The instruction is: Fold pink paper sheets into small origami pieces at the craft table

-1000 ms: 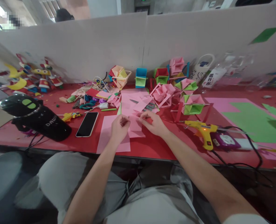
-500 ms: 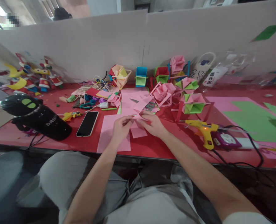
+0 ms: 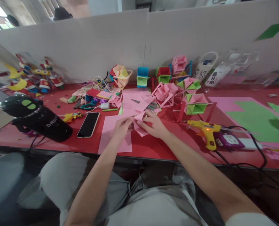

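Between my two hands is a folded piece of pink paper (image 3: 140, 126), raised over the front of the red table. My left hand (image 3: 123, 126) pinches its left side, and my right hand (image 3: 155, 125) grips the right side with bent fingers. Under my left hand lies a flat pink sheet (image 3: 106, 133). Just beyond my fingers, pink paper pieces (image 3: 130, 102) are stacked with scissors (image 3: 136, 101) among them, partly covered by a pink strip.
A phone (image 3: 88, 125) and a black tumbler (image 3: 45, 121) lie to the left. On the right are a yellow glue gun (image 3: 206, 130) with cables and a green sheet (image 3: 254, 121). Folded paper models (image 3: 196, 103) stand behind, before a white partition (image 3: 94, 47).
The pink paper between my hands has tilted and turned, and its lower flap has lifted and narrowed. My right fingers have shifted and bent around it; my left hand has moved slightly.
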Demonstrator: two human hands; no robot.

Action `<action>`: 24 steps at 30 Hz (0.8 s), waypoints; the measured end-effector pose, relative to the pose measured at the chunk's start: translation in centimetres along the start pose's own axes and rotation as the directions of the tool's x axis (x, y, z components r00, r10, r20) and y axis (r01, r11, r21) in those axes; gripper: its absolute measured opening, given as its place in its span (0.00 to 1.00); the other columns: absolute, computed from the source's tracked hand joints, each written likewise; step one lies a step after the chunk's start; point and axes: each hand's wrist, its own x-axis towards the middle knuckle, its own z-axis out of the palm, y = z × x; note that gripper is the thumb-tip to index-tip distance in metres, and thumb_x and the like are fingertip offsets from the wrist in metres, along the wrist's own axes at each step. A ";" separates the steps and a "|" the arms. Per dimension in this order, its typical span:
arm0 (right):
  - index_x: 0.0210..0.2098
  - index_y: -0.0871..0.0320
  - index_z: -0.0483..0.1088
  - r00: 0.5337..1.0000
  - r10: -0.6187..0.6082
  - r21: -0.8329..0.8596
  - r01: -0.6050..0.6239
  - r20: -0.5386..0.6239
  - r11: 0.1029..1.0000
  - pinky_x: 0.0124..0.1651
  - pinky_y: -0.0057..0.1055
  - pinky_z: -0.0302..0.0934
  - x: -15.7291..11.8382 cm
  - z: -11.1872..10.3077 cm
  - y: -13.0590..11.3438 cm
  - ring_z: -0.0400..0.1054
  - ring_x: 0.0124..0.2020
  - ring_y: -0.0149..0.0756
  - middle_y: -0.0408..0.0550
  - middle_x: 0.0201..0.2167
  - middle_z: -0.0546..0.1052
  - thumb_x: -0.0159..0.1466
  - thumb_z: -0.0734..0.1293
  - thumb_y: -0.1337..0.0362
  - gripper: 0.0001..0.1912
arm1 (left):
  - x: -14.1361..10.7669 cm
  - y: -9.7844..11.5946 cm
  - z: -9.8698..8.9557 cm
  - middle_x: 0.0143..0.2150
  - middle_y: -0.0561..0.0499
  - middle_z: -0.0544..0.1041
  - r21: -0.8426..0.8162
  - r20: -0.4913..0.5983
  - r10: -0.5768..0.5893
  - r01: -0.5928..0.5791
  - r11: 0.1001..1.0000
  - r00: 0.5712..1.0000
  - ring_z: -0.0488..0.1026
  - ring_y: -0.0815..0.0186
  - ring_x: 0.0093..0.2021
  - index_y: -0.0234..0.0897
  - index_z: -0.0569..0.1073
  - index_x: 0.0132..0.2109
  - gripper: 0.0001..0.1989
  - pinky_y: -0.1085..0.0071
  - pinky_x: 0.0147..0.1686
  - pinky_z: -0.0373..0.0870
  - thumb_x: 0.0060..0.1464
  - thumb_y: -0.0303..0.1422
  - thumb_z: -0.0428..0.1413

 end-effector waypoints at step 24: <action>0.40 0.55 0.72 0.936 0.347 0.562 -0.256 -0.060 0.787 0.49 0.38 0.68 -0.1 0.7 0.9 0.71 0.50 0.41 0.53 0.47 0.75 0.60 0.72 0.55 0.13 | 0.0 1.1 -1.3 0.26 0.52 0.71 0.370 -0.227 0.381 -0.283 0.885 0.896 0.68 0.69 0.27 0.35 0.77 0.35 0.19 0.73 0.30 0.68 0.56 0.48 0.57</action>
